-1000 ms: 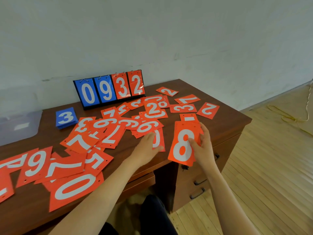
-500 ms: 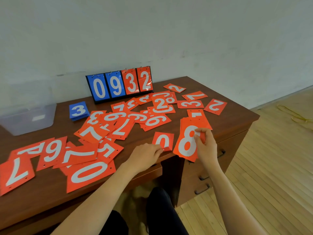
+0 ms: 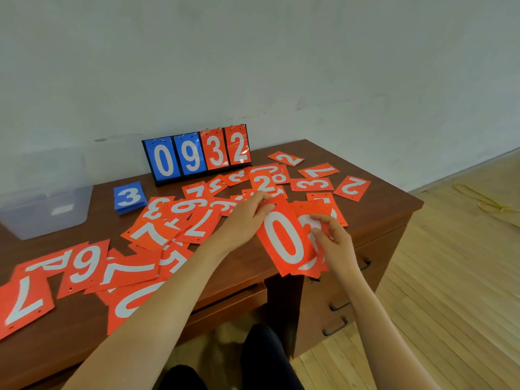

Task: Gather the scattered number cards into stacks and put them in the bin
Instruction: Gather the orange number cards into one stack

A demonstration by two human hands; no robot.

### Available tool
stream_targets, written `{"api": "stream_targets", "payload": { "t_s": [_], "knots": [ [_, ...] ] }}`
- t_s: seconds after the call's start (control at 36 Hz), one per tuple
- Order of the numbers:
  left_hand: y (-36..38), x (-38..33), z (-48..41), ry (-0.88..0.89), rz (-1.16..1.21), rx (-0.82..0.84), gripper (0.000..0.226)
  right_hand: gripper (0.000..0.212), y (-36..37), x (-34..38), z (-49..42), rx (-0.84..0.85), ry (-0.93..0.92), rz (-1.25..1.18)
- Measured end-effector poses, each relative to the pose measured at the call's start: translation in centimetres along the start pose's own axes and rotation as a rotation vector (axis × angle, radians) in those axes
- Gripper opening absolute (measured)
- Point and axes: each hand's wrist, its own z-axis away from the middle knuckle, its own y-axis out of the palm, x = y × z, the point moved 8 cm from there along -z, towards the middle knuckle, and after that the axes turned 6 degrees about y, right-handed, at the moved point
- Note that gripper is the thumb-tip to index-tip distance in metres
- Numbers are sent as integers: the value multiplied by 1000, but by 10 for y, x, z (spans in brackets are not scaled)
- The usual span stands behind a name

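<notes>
Two hands meet above the counter's [image 3: 380, 209] front edge. The left hand [image 3: 247, 218] pinches the top of one orange 0 card [image 3: 284, 240], which lies against the small orange stack [image 3: 308, 267] that the right hand [image 3: 334, 243] grips with curled fingers. More than twenty loose orange cards [image 3: 197, 223] overlap on the counter, too tangled for an exact count. One blue stack [image 3: 129, 197] lies between one clear bin [image 3: 47, 209], far left, and one four-digit scoreboard [image 3: 197, 156]

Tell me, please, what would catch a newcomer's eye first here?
The orange 0 card stands out, pinched by the left hand and laid on the stack that the right hand holds at the front edge of the desk. Behind, orange cards litter it before a flip scoreboard reading 0932.
</notes>
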Motion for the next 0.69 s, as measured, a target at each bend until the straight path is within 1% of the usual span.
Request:
{"api": "stream_targets", "payload": {
  "t_s": [0.08,0.14,0.17,0.22,0.28,0.36,0.42,0.5,0.64,0.69],
  "knots": [
    [17,-8,-14,50,-72,45,25,15,-1,1,-3,11,32,-88],
    [26,-14,-23,89,-91,26,24,12,-1,1,-5,23,36,-103],
    [31,-15,-28,104,-88,8,23,15,-1,1,-5,33,33,-89],
    [42,-18,-38,129,-71,-11,21,31,-3,-1,-8,39,34,-38],
    [54,-19,-49,133,-56,-25,22,42,-9,-6,-13,3,35,-11],
    [64,-19,-67,118,-53,-134,28,46,-29,-14,-23,-101,23,12],
    [73,-13,-79,71,-82,-148,31,48,-44,-20,-30,-145,24,34],
    [98,3,-97,14,-167,-10,37,51,-61,-34,-37,-148,61,81],
    [148,23,-117,29,-291,320,46,58,-84,-52,-41,-146,142,73],
    [164,27,-121,26,-344,423,52,60,-89,-57,-40,-161,161,51]
  ]
}}
